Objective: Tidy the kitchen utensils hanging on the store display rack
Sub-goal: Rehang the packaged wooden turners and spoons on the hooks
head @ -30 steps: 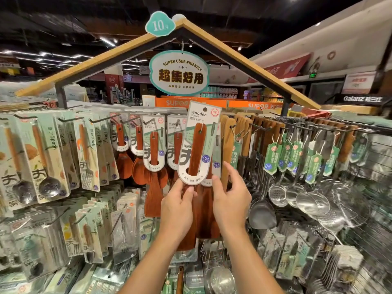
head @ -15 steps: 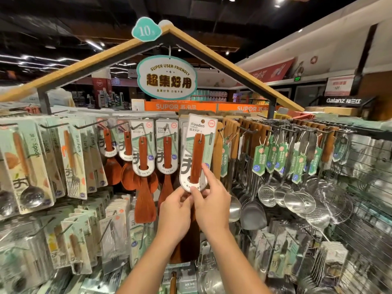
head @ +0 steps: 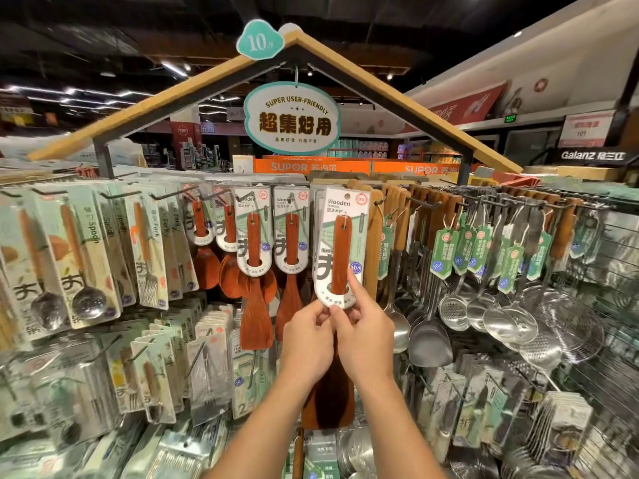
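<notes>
Carded wooden turner [head: 340, 252] hangs upright on rack [head: 432, 203].

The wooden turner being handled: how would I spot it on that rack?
Look under the hanging oval sign. Directly below, a reddish-brown wooden turner on a white and green card has both hands pinching its bottom edge, left hand and right hand. Its neighbours hang untouched.

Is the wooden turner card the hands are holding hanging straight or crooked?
Nearly straight. The wooden turner card hangs upright at the rack's top row, its bottom edge pinched by left hand and right hand.
</notes>
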